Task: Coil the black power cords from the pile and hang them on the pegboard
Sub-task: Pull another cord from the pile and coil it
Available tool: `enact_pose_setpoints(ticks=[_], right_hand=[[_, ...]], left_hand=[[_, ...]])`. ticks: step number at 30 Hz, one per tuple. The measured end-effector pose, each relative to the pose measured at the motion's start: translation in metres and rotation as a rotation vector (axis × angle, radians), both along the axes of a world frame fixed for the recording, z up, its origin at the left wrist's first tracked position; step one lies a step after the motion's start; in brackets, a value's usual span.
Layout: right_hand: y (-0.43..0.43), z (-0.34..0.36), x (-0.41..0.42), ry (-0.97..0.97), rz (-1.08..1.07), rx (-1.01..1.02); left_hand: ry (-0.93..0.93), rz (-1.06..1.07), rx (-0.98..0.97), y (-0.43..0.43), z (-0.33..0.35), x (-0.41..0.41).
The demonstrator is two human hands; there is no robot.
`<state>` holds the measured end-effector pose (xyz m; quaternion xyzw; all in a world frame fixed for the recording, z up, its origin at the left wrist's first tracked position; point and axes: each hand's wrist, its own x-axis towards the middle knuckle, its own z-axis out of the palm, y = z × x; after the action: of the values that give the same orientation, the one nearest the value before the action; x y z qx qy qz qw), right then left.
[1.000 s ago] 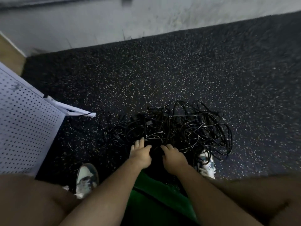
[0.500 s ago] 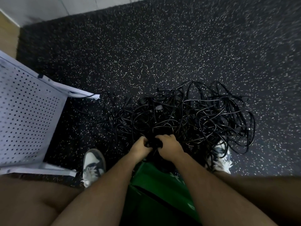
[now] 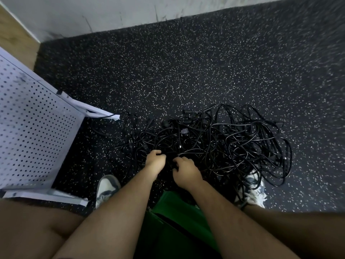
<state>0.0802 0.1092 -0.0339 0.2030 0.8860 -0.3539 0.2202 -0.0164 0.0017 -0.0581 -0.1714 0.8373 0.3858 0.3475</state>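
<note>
A tangled pile of black power cords [image 3: 224, 143] lies on the dark speckled floor in front of me. Both hands are at its near edge. My left hand [image 3: 155, 159] has its fingers curled round a cord strand at the pile's near left. A short gap to the right, my right hand [image 3: 184, 171] digs curled fingers into the cords and grips a strand. What exactly lies under the fingers is hidden in the dark tangle. The white pegboard [image 3: 28, 128] leans at the left, with no cord on the part I see.
My shoes [image 3: 106, 187] [image 3: 252, 193] stand on either side of the pile's near edge; cords lie over the right one. My knees and green shorts [image 3: 177, 221] fill the bottom. The pegboard's white frame foot [image 3: 48, 195] lies beside the left shoe. A grey wall [image 3: 112, 14] borders the mat.
One second ago my fingers lay straight on the pile; then both hands closed together on a bundle. Now they have drawn slightly apart, still curled in the cords. My view tilted upward.
</note>
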Motion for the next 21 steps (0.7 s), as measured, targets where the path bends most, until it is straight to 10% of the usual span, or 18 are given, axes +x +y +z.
enact_pose_setpoints(ticks=[21], right_hand=[[-0.017,0.004,-0.025,0.055,-0.026,-0.051]], left_hand=[[-0.135,0.549,0.215,-0.03,-0.011,-0.033]])
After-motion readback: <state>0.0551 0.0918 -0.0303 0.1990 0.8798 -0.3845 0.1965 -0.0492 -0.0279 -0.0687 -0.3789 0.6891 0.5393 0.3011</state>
